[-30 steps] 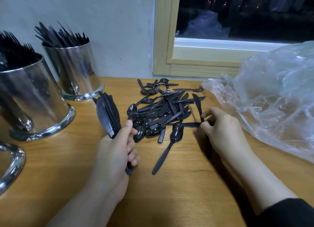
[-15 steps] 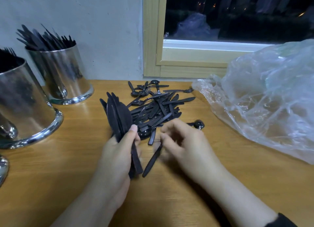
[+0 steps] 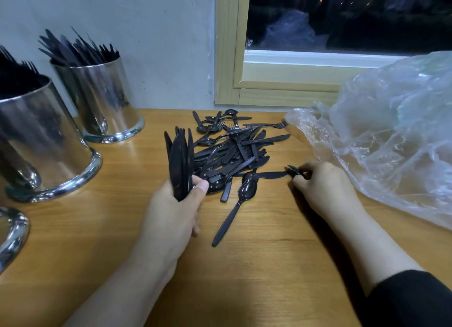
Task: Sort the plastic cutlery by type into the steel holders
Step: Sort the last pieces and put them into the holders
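1. My left hand is curled round a bundle of knives, blades up, held upright just left of the pile of loose black cutlery on the table

2. My right hand sits at the pile's right edge, fingers curled and pinching the end of another knife that lies flat on the wood, its far end still under the heap

3. So the step in hand, as I judge it, is gathering knives: one more is being drawn out to join the bundle

4. A spoon lies just in front of the pile, between my hands; forks and more spoons are mixed further back

5. The steel holders stand well apart to the left: the far holder against the wall bristles with black handles, the near holder shows fork tines, and only the rim of a third holder shows at the frame edge

6. A clear plastic bag lies crumpled on the right, close beside my right hand

7. Next I would need to slide that knife free without dragging its neighbours, pass it to the left hand aligned with the others, then carry the bundle to whichever holder takes knives
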The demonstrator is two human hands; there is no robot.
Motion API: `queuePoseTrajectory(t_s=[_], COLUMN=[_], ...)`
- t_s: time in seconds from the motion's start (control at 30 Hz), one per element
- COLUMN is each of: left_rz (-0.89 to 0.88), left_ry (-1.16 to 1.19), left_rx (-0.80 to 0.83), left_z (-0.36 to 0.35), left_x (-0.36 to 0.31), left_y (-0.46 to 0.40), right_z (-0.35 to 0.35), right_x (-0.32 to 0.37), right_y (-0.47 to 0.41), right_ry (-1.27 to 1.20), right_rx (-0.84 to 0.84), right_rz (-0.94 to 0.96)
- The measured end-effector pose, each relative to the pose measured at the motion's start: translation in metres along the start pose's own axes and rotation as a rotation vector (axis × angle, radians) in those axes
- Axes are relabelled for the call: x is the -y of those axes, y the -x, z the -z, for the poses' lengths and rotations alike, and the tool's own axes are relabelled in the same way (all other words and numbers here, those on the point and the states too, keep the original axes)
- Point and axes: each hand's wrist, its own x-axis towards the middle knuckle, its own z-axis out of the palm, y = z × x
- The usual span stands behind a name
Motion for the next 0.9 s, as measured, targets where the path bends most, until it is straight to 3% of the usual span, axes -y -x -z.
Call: queuePoseTrajectory(t_s=[0.1, 0.23, 0.43, 0.57, 0.7, 0.8, 0.9], left_rz=[0.094, 0.144, 0.089, 0.062, -0.012, -0.016, 0.035], left_ry=[0.122, 0.132, 0.041, -0.054, -0.121, -0.061, 0.036], left_rx=[-0.024, -0.032, 0.034, 0.177, 0.253, 0.157, 0.054], left_z=[0.002, 0.004, 0.002, -0.003, 0.0, 0.005, 0.012], left_x=[0.0, -0.001, -0.006, -0.013, -0.009, -0.003, 0.003], left_y=[-0.002, -0.007, 0.0, 0.008, 0.008, 0.004, -0.004], right_z=[0.003, 0.013, 0.009, -0.008, -0.012, -0.012, -0.016], right_x=[-0.004, 0.01, 0.059, 0.076, 0.081, 0.07, 0.056], right_y=[-0.003, 0.007, 0.041, 0.048, 0.051, 0.043, 0.036], right_ry=[-0.102, -0.45, -1.094, -1.25, -1.193, -0.792, -0.388], right_rx=[-0.074, -0.183, 0.178, 0.205, 0.197, 0.026, 0.056], right_rz=[-0.014, 0.067, 0.096, 0.061, 0.101, 0.153, 0.151])
